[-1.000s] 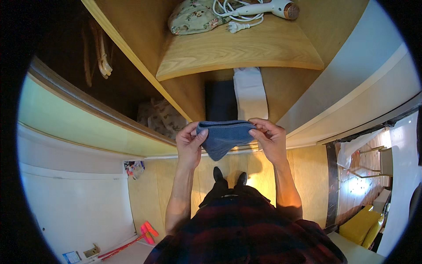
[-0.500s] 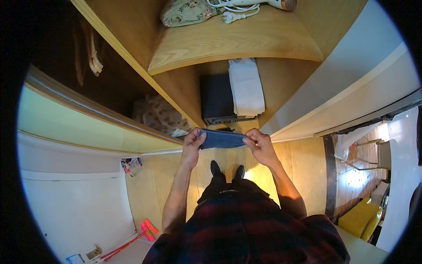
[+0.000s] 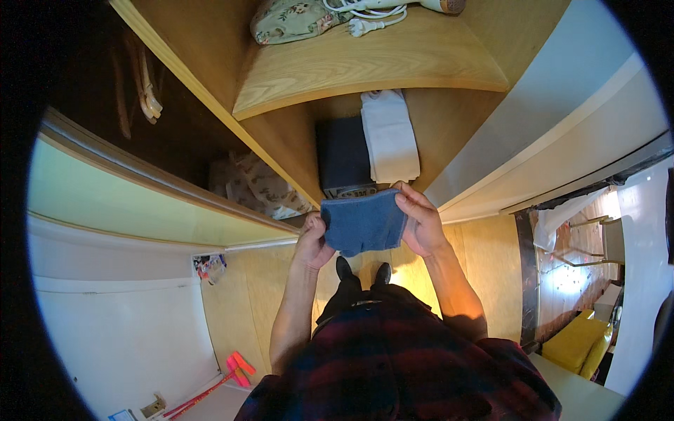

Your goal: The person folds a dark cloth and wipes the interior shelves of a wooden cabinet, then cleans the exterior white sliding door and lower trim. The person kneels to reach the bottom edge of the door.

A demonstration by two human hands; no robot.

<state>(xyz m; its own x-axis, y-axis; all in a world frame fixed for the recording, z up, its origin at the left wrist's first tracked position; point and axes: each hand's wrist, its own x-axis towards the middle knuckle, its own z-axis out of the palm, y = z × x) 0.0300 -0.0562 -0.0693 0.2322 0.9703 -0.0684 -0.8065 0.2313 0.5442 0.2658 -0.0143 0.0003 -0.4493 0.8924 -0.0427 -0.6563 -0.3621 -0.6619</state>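
Note:
A blue-grey cloth (image 3: 365, 221), hemmed along its upper edge, is stretched between my two hands in front of the open cabinet. My left hand (image 3: 314, 242) pinches its left side, fingers curled. On the other side my right hand (image 3: 421, 219) grips the upper right corner, thumb on top and the other fingers partly behind the cloth. Whether it is a towel or a garment, I cannot tell. Just beyond the cloth, in the lower compartment, a folded white cloth (image 3: 390, 137) lies on top of a black box-shaped device (image 3: 344, 154).
On the upper shelf (image 3: 372, 67) lie a floral fabric bundle (image 3: 291, 21) and a white corded appliance with its plug (image 3: 361, 28). Hangers (image 3: 149, 98) hang in the dark compartment at left. A pink-headed tool with a red handle (image 3: 239, 368) leans at lower left; a yellow seat (image 3: 572, 344) stands at right.
The cloth has turned from a narrow, edge-on strip to a wider face toward me. My right hand has risen toward the cabinet, and my left has moved slightly lower.

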